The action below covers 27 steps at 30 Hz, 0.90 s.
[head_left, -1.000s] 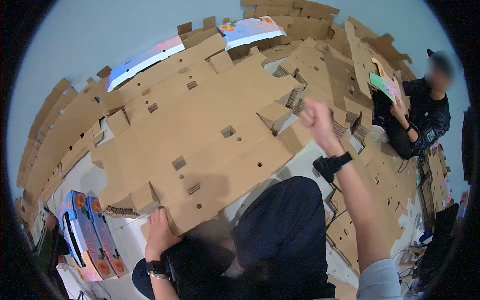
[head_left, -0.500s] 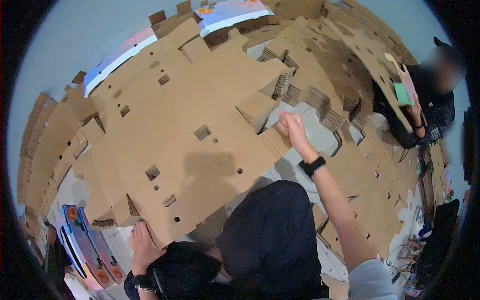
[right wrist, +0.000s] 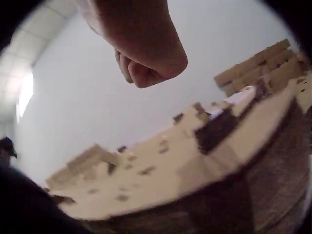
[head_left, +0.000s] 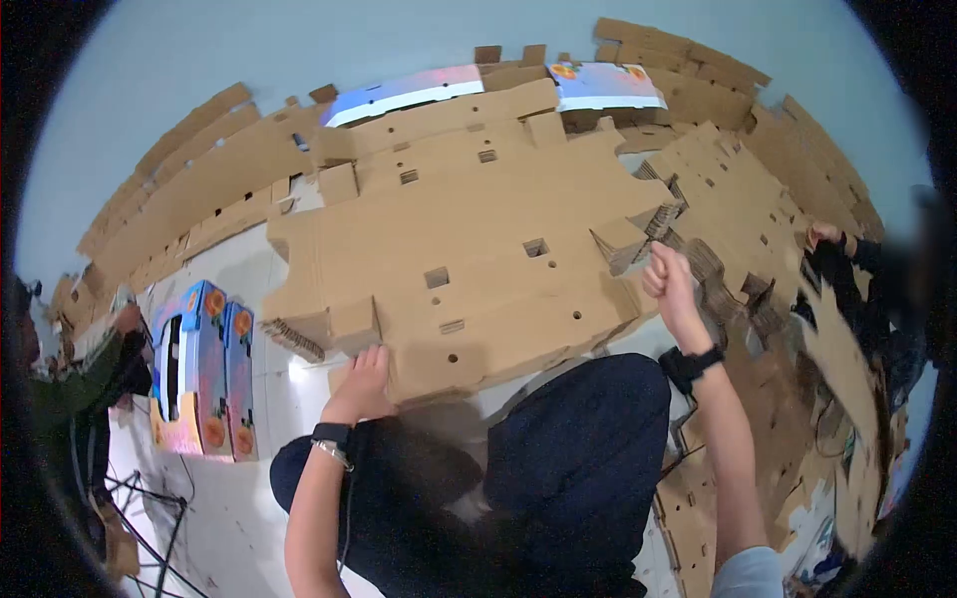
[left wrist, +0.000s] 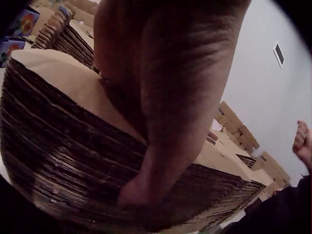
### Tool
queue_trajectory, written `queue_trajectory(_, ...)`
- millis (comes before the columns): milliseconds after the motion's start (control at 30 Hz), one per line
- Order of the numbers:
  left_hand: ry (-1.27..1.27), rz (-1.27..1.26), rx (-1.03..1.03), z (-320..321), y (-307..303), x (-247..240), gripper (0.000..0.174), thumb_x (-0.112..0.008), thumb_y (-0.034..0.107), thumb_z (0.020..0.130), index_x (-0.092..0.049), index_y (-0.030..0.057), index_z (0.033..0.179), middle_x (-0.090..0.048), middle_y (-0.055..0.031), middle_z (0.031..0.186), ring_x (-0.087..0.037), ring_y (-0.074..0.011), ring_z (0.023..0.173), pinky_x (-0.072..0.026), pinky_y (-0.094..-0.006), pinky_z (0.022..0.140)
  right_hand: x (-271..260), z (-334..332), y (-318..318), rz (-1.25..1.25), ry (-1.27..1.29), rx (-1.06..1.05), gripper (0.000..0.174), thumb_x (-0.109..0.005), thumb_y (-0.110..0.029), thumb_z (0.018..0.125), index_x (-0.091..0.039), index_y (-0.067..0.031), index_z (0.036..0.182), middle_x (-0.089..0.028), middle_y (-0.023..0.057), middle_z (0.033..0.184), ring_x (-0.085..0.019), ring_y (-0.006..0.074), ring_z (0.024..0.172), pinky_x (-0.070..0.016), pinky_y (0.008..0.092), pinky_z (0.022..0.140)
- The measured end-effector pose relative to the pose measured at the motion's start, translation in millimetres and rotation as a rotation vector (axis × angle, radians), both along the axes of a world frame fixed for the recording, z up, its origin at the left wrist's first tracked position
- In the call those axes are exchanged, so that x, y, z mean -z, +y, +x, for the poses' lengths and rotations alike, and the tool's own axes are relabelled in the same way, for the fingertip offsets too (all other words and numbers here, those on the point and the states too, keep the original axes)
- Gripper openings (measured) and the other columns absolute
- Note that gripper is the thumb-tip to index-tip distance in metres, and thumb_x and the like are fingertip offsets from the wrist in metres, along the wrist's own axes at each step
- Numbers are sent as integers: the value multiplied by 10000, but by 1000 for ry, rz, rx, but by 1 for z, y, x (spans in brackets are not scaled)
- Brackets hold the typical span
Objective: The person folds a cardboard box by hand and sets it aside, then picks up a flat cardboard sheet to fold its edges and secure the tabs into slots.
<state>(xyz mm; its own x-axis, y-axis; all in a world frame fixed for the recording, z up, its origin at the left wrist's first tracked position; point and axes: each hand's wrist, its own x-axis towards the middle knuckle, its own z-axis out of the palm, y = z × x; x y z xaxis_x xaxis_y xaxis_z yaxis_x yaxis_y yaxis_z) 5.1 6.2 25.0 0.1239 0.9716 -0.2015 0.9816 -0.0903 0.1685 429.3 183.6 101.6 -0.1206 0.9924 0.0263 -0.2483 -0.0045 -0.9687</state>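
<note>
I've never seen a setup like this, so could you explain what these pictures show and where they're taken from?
There's no machine, just a person's bare left hand and right hand. The wide picture is taken from the head, looking down; the others from each wrist. In front lies a stack of cardboard sheets with holes; blue printed boxes stand to its left. The left hand rests on the stack's near edge. The right hand is curled near the stack's right side, holding nothing visible.
</note>
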Motion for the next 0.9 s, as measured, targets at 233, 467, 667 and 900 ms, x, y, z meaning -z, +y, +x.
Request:
queue_trajectory(233, -34, 135, 11, 0, -5, 3, 668, -686, 232, 620, -369, -12, 1155, -455, -188, 1108, -439, -358, 1083, -347, -441, 933, -121, -86, -133, 493, -180, -379, 498, -491, -211, 903, -263, -130, 468, -230, -59, 458, -204, 63, 417, -211, 255, 424)
queue_trajectory(467, -64, 276, -27, -4, -5, 21, 608, -727, 291, 596, -430, 14, 1049, -498, -163, 1010, -478, -332, 1017, -397, -410, 861, 53, -160, -78, 64, 122, -89, 433, -509, -241, 914, -299, -169, 543, -274, -85, 517, -248, 43, 461, -203, 237, 437)
queue_trajectory(667, -35, 229, -57, -8, -1, 34, 707, -779, 309, 520, -431, 26, 1067, -497, -151, 1010, -473, -331, 1015, -401, -435, 859, 22, -197, -102, -54, 12, -277, 472, -481, -223, 931, -257, -156, 521, -237, -72, 507, -190, 50, 449, -144, 245, 447)
queue_trajectory(900, 45, 249, -47, -6, -4, 30, 784, -771, 323, 531, -394, 12, 1144, -476, -137, 1031, -459, -331, 1034, -378, -463, 895, 98, -197, -88, 4, -201, -232, 512, -481, -321, 939, -250, -165, 510, -219, -92, 511, -188, 34, 471, -147, 253, 441)
